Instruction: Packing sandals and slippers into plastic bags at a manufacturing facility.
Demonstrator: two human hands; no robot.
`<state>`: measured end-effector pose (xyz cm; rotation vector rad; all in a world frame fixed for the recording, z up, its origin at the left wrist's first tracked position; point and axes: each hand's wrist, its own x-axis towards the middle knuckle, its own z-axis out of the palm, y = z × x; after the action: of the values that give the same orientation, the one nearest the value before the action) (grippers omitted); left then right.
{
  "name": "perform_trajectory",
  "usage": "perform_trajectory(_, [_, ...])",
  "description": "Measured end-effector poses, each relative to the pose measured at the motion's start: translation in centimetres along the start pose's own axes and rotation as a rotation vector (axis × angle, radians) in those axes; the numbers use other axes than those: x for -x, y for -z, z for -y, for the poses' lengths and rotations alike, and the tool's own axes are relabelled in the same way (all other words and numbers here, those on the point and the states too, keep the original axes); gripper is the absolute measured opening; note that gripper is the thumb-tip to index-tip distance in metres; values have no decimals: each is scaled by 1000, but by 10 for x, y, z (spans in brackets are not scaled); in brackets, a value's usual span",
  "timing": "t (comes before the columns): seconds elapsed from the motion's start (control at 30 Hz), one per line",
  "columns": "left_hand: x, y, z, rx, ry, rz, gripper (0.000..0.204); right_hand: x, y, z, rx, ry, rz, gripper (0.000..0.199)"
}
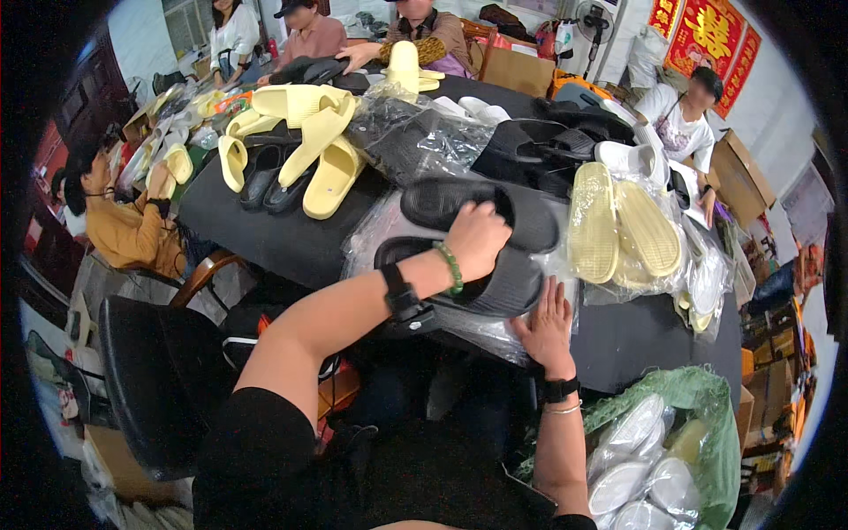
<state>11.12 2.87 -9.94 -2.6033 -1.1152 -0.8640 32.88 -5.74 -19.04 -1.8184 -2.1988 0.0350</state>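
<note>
A pair of black slippers [534, 221] lies side by side on a clear plastic bag [481, 334] in front of me. My left hand [478, 240], a green bead bracelet on its wrist, is closed at the strap opening of the farther slipper; its fingertips are partly hidden. Beneath that wrist the nearer slipper [511, 284] is partly covered. Fingers stretched out, my right hand [549, 329] rests flat on the plastic beside the nearer slipper's toe. Clear-wrapped yellow slippers [594, 225] lie just to the right of the pair.
Loose yellow slippers [334, 181] are piled at the left of the black table [623, 340], with bagged black ones [415, 132] behind. A green sack [707, 389] of wrapped white slippers stands at lower right. A black chair [159, 380] is at left. Co-workers sit around.
</note>
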Motion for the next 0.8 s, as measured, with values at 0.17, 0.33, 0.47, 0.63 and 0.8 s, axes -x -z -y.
perform_trajectory(0.17, [25, -36, 48, -35, 290, 269, 9, 2, 2, 1, -54, 14, -2, 106])
perform_trajectory(0.33, [45, -8, 92, -147, 392, 317, 11, 0, 5, -2, -48, 23, -12, 107])
perform_trajectory(0.47, [63, -9, 114, -83, 438, 308, 16, -1, 12, -1, -63, 18, -1, 107])
perform_trajectory(0.63, [65, -19, 121, -104, 415, 294, 18, -16, 58, 7, -53, -16, 129, 83])
perform_trajectory(0.8, [69, -21, 121, -127, 399, 274, 18, -71, 90, 16, -373, 252, -14, 48])
